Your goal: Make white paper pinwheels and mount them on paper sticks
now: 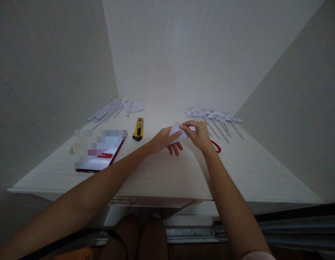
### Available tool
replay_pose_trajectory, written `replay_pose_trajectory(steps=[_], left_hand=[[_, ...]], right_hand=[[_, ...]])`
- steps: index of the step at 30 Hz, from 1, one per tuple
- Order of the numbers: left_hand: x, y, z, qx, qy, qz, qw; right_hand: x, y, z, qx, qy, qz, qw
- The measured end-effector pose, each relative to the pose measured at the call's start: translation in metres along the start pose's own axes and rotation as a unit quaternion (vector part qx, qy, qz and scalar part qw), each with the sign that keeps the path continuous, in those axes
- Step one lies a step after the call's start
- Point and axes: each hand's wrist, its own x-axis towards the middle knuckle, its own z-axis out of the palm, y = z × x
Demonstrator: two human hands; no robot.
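Observation:
A small piece of white paper point(176, 129) is held up over the middle of the table between both hands. My left hand point(165, 140) grips it from the left, thumb on top and fingers underneath. At its right edge, my right hand point(196, 133) pinches the paper between thumb and fingers. Partly hidden behind my right wrist lies a red loop point(216, 146), perhaps a scissors handle. A yellow utility knife point(139, 129) rests on the table left of my left hand.
Several white paper pinwheels on sticks point(220, 117) lie at the back right. Thin rolled paper sticks point(106, 111) and a white paper piece point(136, 106) are at the back left. A tablet or phone with a red edge point(102, 159) lies near my left forearm. Walls enclose the white table point(167, 180).

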Motion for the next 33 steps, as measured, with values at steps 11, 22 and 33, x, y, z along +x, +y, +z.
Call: replay_pose_trajectory(steps=[11, 22, 33], left_hand=[[0.005, -0.014, -0.013, -0.015, -0.12, -0.056, 0.991], [0.001, -0.009, -0.009, 0.007, -0.116, -0.083, 0.99], [0.0, -0.012, -0.008, 0.017, -0.083, -0.094, 0.992]], right_hand=[[0.0, 0.004, -0.002, -0.062, -0.007, 0.011, 0.998], [-0.001, 0.006, 0.001, -0.095, -0.013, -0.001, 0.995], [-0.001, 0.01, -0.002, -0.115, -0.012, -0.001, 0.993]])
